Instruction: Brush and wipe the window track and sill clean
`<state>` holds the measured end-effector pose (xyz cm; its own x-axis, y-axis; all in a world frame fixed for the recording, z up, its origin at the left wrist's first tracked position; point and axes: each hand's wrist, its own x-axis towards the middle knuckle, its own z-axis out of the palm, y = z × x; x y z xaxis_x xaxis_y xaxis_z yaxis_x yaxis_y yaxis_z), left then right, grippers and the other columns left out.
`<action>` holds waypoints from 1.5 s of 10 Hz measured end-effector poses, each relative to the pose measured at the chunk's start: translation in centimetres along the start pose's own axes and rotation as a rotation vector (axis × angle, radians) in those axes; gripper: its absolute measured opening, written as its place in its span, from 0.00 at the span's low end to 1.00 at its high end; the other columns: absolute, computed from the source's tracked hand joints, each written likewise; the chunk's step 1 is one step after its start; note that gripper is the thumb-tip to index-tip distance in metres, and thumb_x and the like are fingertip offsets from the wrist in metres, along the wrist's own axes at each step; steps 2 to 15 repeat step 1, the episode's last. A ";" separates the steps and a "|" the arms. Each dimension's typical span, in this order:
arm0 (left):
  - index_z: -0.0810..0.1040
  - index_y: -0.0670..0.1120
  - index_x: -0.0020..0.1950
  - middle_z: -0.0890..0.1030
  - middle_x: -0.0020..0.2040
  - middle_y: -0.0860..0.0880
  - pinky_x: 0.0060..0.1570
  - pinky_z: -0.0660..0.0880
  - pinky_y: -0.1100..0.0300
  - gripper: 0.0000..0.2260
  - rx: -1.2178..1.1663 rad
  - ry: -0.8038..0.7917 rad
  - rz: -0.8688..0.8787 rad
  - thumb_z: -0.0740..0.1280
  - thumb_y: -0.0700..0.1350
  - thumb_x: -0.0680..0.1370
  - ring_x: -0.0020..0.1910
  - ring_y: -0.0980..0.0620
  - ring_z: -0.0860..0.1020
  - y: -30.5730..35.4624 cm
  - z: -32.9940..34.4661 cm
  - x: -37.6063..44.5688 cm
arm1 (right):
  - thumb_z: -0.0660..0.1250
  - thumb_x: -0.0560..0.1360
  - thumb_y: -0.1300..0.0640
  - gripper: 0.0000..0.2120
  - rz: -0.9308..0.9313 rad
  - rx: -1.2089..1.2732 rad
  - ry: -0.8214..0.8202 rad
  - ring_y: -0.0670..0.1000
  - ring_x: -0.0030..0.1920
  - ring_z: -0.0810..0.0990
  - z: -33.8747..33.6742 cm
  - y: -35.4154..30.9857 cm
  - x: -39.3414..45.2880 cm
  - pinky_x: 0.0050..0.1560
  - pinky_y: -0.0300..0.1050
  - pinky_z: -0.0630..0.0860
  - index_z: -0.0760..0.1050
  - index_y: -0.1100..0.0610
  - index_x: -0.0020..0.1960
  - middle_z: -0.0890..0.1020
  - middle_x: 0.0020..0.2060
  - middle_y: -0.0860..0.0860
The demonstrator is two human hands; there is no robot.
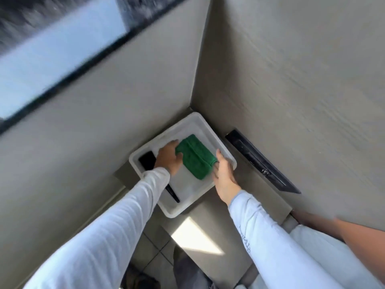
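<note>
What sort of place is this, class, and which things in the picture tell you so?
Probably a room in a home, at a corner below a window. Clues: the dark-framed window, plain beige walls, a tiled floor, and a white tray holding a green cloth and a black brush.

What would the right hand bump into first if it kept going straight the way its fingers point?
Probably the green cloth. The right hand points up along the cloth's right end, fingertips already at its edge inside the white tub. Beyond lies the tub's far wall, though depth is hard to judge.
</note>
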<state>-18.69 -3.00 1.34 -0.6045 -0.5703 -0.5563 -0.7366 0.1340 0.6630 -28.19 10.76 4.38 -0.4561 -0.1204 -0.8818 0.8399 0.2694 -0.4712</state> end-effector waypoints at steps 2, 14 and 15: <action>0.62 0.43 0.83 0.59 0.85 0.42 0.79 0.61 0.54 0.25 0.245 0.046 0.254 0.60 0.42 0.86 0.82 0.42 0.63 3.0 -3.6 -5.5 | 0.62 0.84 0.45 0.29 -0.237 -0.211 0.061 0.57 0.80 0.63 0.5 -0.8 -5.7 0.79 0.52 0.60 0.62 0.56 0.81 0.66 0.80 0.55; 0.62 0.43 0.83 0.59 0.85 0.42 0.79 0.61 0.54 0.25 0.245 0.046 0.254 0.60 0.42 0.86 0.82 0.42 0.63 3.0 -3.6 -5.5 | 0.62 0.84 0.45 0.29 -0.237 -0.211 0.061 0.57 0.80 0.63 0.5 -0.8 -5.7 0.79 0.52 0.60 0.62 0.56 0.81 0.66 0.80 0.55; 0.62 0.43 0.83 0.59 0.85 0.42 0.79 0.61 0.54 0.25 0.245 0.046 0.254 0.60 0.42 0.86 0.82 0.42 0.63 3.0 -3.6 -5.5 | 0.62 0.84 0.45 0.29 -0.237 -0.211 0.061 0.57 0.80 0.63 0.5 -0.8 -5.7 0.79 0.52 0.60 0.62 0.56 0.81 0.66 0.80 0.55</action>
